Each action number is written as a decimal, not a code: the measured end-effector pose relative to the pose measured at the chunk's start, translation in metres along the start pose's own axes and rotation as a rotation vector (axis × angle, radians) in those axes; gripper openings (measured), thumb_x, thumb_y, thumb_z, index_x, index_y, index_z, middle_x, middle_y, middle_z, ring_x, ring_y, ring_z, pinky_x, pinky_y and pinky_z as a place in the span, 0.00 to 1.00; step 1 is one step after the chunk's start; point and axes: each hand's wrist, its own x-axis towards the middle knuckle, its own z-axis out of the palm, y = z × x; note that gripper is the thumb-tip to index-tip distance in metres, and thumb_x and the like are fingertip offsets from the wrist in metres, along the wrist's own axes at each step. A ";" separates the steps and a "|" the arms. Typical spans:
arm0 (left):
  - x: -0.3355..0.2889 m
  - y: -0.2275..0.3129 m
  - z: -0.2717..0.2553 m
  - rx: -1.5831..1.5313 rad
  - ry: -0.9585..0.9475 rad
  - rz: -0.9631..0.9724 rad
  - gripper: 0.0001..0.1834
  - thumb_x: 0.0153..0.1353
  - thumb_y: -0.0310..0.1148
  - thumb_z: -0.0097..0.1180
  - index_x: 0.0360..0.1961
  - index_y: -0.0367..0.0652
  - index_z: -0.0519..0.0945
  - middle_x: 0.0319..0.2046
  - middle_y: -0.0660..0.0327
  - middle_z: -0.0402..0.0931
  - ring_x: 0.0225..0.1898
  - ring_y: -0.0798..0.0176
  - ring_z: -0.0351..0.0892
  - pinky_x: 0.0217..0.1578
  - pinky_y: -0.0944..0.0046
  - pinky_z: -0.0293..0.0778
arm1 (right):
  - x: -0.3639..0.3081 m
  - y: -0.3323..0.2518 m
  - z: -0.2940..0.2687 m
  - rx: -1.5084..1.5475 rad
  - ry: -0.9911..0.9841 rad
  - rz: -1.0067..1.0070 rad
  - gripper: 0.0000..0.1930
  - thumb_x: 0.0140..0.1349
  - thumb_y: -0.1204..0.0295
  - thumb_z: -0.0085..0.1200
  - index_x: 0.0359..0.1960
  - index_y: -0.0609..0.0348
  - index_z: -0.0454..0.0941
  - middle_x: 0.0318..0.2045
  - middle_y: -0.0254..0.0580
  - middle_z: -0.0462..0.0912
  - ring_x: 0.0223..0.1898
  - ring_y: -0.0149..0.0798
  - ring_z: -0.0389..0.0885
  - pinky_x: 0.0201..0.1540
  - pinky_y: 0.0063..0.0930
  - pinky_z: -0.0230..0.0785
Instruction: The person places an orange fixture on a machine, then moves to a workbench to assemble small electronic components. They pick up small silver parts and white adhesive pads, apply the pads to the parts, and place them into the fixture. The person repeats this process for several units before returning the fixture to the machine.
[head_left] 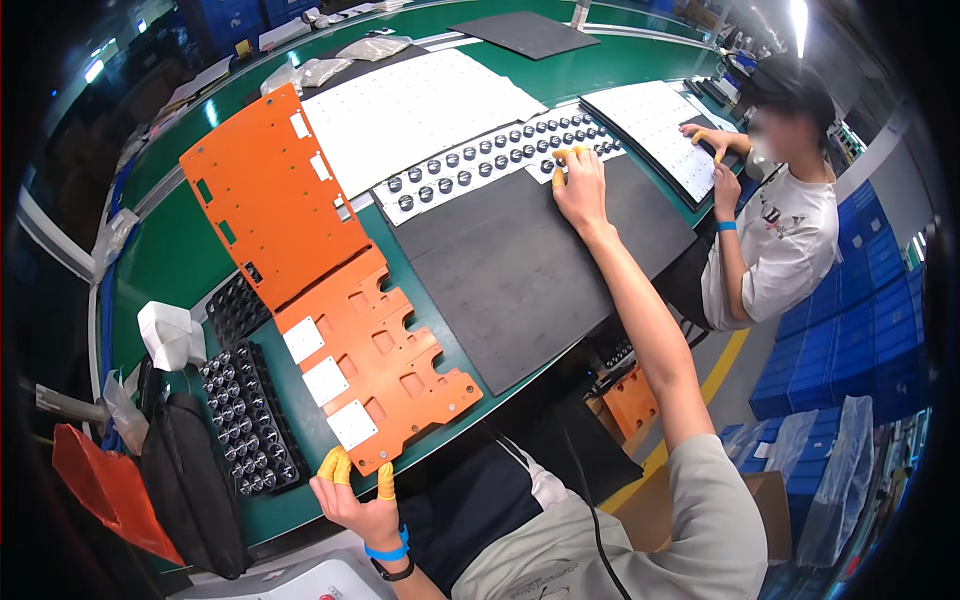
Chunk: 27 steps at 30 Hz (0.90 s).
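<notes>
Among black knobs point(516, 155) | right hand point(583, 190): fingers bent, pinch cannot be told | left hand point(365, 508): fingers spread, by orange board point(390, 372) | likely best: light touch, neighbours undisturbed

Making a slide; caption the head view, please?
Right grip at round black parts, left grip at a corner of the orange fixture.

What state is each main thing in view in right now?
Orange upper panel: beside the orange base, not covering it
White square plates: three, lying on the orange base
Round black parts: set out in rows
Black tray: loaded
Black mat: flat
Left grip: spread, at the orange base's lower corner
Right grip: at those rows; closure unclear
</notes>
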 end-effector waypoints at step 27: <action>0.072 0.038 -0.004 -0.023 -0.168 -0.506 0.18 0.68 0.40 0.58 0.35 0.32 0.76 0.26 0.43 0.79 0.30 0.37 0.79 0.33 0.46 0.72 | -0.076 -0.258 -0.101 0.753 -0.312 -0.596 0.08 0.57 0.70 0.63 0.32 0.59 0.76 0.31 0.43 0.75 0.34 0.47 0.76 0.38 0.40 0.70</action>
